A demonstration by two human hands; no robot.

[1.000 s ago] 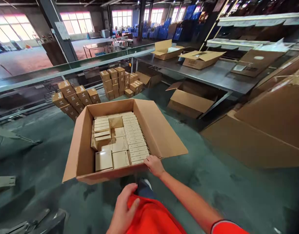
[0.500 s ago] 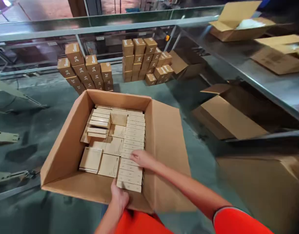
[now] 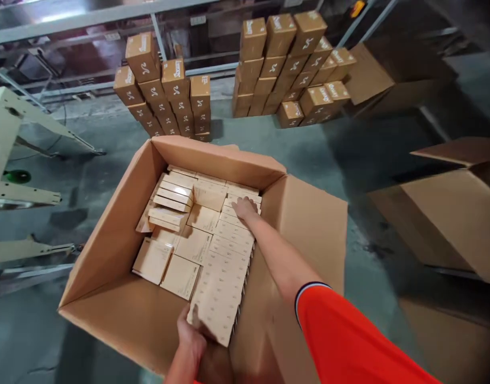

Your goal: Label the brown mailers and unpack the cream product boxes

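A large, rectangular, brown cardboard carton (image 3: 120,312) stands open, with its right flap (image 3: 319,234) folded outward. Inside, a long row of thin, cream-coloured cardboard boxes (image 3: 224,272) runs beside the right wall, from the far right corner toward the near wall. The right hand (image 3: 245,207) rests on top of the row at its far end; its fingers are slightly spread and bent over the box edges, with no box lifted. The left hand (image 3: 191,333) touches the near left corner of the row, thumb and forefinger apart; whether it pinches a box cannot be told. To the left of the row, square cream boxes (image 3: 181,276) lie flat, broad faces up. A shorter group of cream boxes on edge (image 3: 173,193) is located near the far left corner, the nearest ones tilted. Beyond the far wall, two groups of small brown cartons with white markings, a left group (image 3: 165,98) and a right group (image 3: 287,66), are stacked on the grey-green floor (image 3: 248,133). An open brown carton (image 3: 448,205) lies to the right, apart from the large carton.
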